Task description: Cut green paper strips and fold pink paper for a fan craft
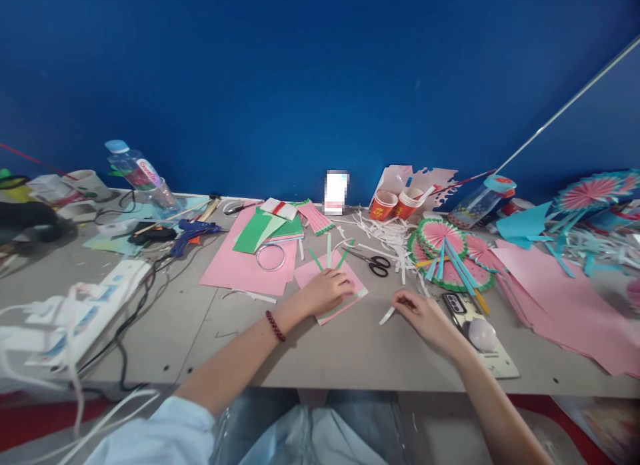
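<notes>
My left hand (330,290) rests on a square of pink paper (355,285), its fingers lying over the middle and pressing it to the table. Narrow green paper strips (343,257) stick out beyond the far side of that hand, and light green edging runs along the sheet's near right side. To the right, my right hand (417,313) pinches a short white paper strip (387,315) between thumb and fingers, just above the tabletop. Black-handled scissors (379,266) lie behind, between both hands. What is under my left palm is hidden.
Pink and green sheets (215,268) with a clear ring (271,257) lie left. A blue glue gun (193,233) and power strip (95,311) are farther left. Paper fans (443,241), a phone (454,303), red cups (384,205) and white paper scraps (385,231) are right.
</notes>
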A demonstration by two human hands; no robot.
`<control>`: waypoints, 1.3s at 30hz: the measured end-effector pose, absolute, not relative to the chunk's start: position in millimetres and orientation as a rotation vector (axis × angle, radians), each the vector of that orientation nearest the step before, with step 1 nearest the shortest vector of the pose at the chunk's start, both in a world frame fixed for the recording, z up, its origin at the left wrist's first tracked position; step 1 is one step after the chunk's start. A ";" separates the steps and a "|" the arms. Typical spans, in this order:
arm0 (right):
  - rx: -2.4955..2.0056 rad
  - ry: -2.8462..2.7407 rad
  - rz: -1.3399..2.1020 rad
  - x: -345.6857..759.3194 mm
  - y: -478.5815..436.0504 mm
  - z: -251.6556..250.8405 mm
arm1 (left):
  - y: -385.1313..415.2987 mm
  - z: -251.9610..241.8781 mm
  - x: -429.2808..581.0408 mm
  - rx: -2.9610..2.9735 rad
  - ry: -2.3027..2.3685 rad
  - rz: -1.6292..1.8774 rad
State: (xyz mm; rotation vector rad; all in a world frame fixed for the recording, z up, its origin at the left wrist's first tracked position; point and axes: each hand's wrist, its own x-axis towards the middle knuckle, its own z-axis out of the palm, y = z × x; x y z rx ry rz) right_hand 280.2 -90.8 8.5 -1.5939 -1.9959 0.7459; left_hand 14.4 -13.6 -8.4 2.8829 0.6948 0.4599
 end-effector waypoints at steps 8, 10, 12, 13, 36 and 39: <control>-1.491 -2.208 0.338 263.2 -75.8 10.5 | -13.4 -6.5 13.2 2.874 0.696 0.488; -1.388 -2.287 0.363 250.3 -74.0 12.0 | -13.1 -7.3 13.1 2.887 0.688 0.482; -1.311 -2.328 0.393 239.2 -71.7 7.9 | -12.6 -8.9 13.1 2.893 0.692 0.481; -1.274 -2.340 0.401 235.1 -70.3 4.0 | -12.3 -9.7 13.1 2.894 0.698 0.483; -1.261 -2.313 0.300 227.5 -54.7 -22.7 | -12.6 -10.6 12.5 2.856 0.704 0.505; -1.265 -2.304 0.282 226.9 -54.6 -25.4 | -12.3 -10.5 12.9 2.853 0.706 0.503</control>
